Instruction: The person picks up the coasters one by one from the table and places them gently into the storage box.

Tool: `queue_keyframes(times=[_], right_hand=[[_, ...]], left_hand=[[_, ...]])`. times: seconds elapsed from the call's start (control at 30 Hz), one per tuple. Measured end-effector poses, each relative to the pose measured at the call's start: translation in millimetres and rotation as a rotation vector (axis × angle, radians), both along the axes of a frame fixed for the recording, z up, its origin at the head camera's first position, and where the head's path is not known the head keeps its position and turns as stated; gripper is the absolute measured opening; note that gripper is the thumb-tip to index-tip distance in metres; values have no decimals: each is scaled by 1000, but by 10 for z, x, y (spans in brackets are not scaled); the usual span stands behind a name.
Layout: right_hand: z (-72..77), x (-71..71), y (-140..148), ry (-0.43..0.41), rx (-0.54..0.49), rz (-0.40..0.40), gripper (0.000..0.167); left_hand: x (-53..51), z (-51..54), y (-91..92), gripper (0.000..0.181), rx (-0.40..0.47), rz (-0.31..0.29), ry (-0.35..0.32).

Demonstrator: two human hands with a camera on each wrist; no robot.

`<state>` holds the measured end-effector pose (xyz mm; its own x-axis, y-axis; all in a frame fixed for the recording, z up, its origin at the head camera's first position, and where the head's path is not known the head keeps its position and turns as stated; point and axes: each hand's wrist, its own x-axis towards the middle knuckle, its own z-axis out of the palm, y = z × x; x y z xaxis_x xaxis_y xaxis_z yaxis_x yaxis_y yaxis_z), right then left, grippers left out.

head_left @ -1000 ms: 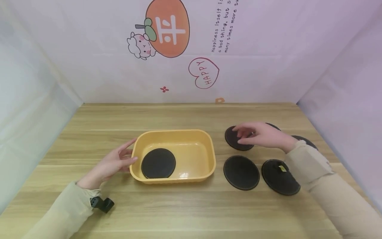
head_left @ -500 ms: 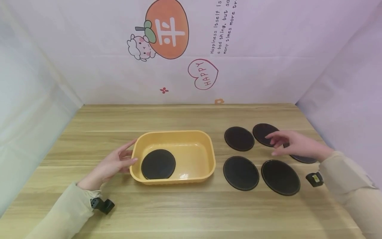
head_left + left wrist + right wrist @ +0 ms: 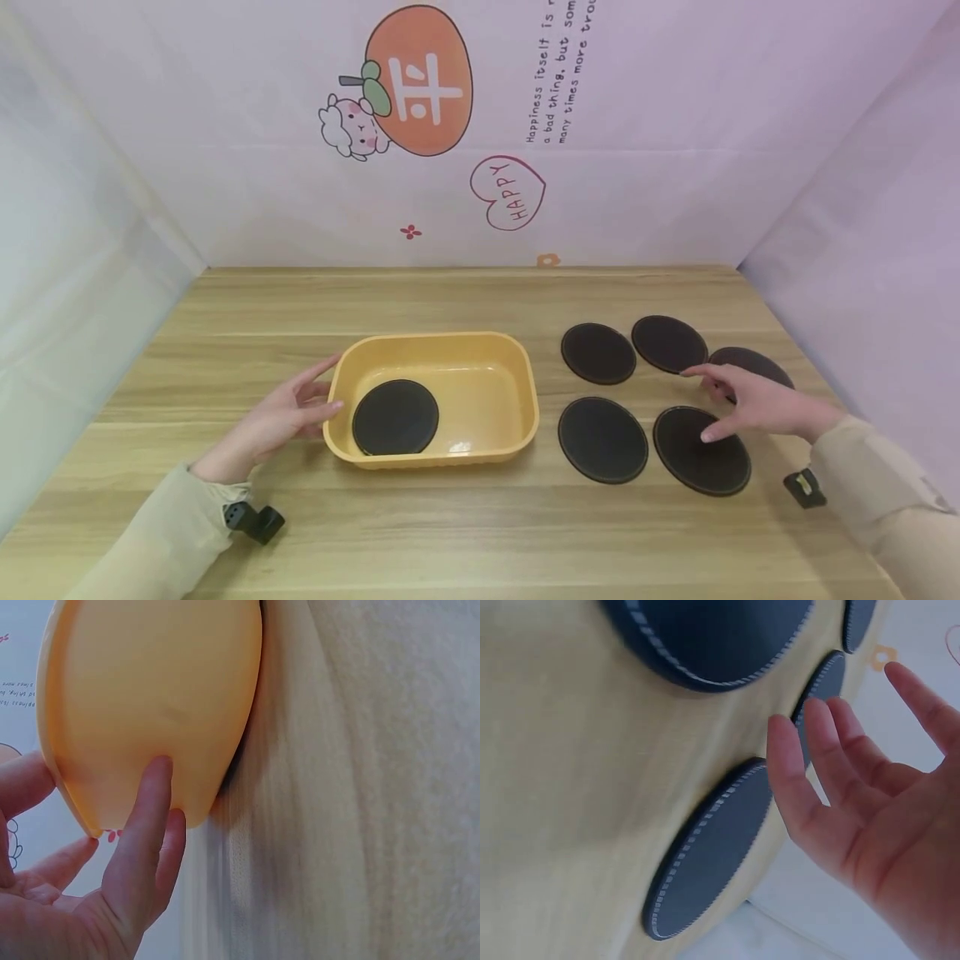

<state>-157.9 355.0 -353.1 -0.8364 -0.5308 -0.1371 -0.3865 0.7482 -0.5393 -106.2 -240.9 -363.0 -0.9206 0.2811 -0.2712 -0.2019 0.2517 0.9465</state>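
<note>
Running sideways up the pale backdrop (image 3: 660, 183) at 12 o'clock, printed lines (image 3: 558, 92) read "Happiness itself is", "a bad thing, but" and "many times more", each cut off by the upper edge of the head view; nearby, a red heart outline (image 3: 507, 192) encloses "HAPPY", and an orange fruit drawing (image 3: 450, 50) carries one white character. A yellow label on the black right wrist mount (image 3: 802, 489) is too small to read. Six round discs share one look: black, thin, with pale stitching round the rim. The tray disc (image 3: 396, 417) lies in the yellow tray (image 3: 480, 408), toward 8 o'clock. Five more lie in a loose ring on the wood-grained counter (image 3: 450, 533), off the tray's 3 o'clock side: the 10 o'clock disc (image 3: 598, 353), the 12 o'clock disc (image 3: 667, 342), the 2-to-3 o'clock disc (image 3: 757, 367), the 5 o'clock disc (image 3: 686, 458) and the 8 o'clock disc (image 3: 603, 439). Above them the right hand (image 3: 757, 404), fingers parted and gently bent, has hold of nothing; it partly hides the 2-to-3 and 5 o'clock ones. The left hand (image 3: 277, 417), loosely spread, touches the tray's 9 o'clock end without clasping it.
</note>
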Motion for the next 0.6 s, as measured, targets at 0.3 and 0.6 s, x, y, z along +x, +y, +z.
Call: queue_keyframes(times=[0.3, 0.6], right_hand=[[-163, 38, 30, 68, 63, -6, 87], [-196, 47, 8, 81, 108, -6, 89]], left_hand=[[16, -36, -17, 80, 11, 0, -2], [6, 3, -4, 80, 10, -4, -8]])
